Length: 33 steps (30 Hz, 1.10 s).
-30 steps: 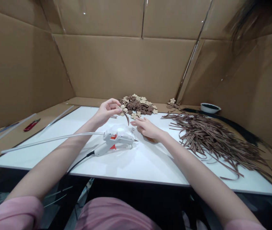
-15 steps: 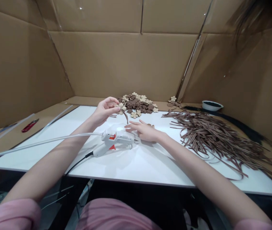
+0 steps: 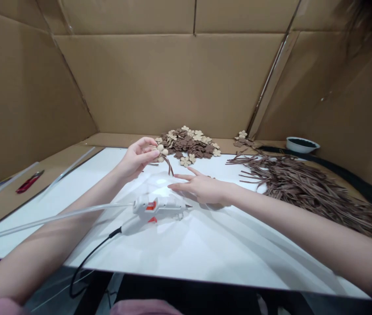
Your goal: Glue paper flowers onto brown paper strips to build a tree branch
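Pinched between the thumb and fingers of my left hand is a cream flower cutout. A narrow brown strip curves down from the flower toward my right fingertips. My right hand is low over the white board, its fingers stretched out and apart; I see nothing held in it. Whether a fingertip touches the strip's end, I cannot tell. A white glue gun with a red trigger lies on its side just in front of my hands, with a long clear glue stick in its back.
Brown and cream flower cutouts are heaped at the back. A large bundle of brown strips covers the right side, near a white bowl of dark material. A red cutter lies at left. Cardboard walls surround the board.
My head view has shifted, so the board and glue gun appear lower. My left hand still grips the flower, and my right hand's fingers remain spread near the strip's end.
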Available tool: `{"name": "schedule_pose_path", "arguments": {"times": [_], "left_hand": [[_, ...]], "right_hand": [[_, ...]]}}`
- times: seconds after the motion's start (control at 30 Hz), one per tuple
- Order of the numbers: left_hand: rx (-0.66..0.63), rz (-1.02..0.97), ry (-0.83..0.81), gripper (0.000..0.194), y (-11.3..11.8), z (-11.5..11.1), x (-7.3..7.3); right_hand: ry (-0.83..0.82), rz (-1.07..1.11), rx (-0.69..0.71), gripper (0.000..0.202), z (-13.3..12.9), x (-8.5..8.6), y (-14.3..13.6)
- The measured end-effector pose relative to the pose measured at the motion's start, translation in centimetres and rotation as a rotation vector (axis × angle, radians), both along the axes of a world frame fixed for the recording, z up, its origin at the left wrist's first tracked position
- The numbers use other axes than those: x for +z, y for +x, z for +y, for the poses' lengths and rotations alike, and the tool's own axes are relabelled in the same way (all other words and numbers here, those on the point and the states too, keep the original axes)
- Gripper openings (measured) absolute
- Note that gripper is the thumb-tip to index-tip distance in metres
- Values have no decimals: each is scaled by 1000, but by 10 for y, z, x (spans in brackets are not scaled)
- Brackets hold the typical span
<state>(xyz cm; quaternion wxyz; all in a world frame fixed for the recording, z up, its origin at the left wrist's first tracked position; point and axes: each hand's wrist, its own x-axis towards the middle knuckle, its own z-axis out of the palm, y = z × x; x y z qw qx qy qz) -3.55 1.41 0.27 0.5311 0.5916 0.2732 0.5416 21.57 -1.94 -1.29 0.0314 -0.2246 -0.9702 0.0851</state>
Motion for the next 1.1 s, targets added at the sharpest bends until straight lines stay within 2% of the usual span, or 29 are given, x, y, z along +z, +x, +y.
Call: {"name": "schedule_pose_path", "arguments": {"times": [0.17,0.3,0.5,0.67,0.83,1.0,1.1], "left_hand": [[24,32,-90,33,-15,-5,-5],[60,41,-146,32,-26,-6,-10],[104,30,-229,33,-34,-5,-12],[116,27,-255,30,-41,-6,-11],[138,33,-264,30,-45,-6,-13],[159,46,-266,31,-50,-2,-17],[154,47,-260,32,-52,-1,-17]], "right_hand": [[-37,63,-18,85,-10,4,31],[-67,52,-22,88,-26,0,48],[-90,42,1,87,-31,-9,48],[-159,40,30,89,-21,-6,47],[-187,82,141,83,-19,-6,41],[-191,89,190,77,-20,-2,39],[-218,73,195,82,-14,0,40]]}}
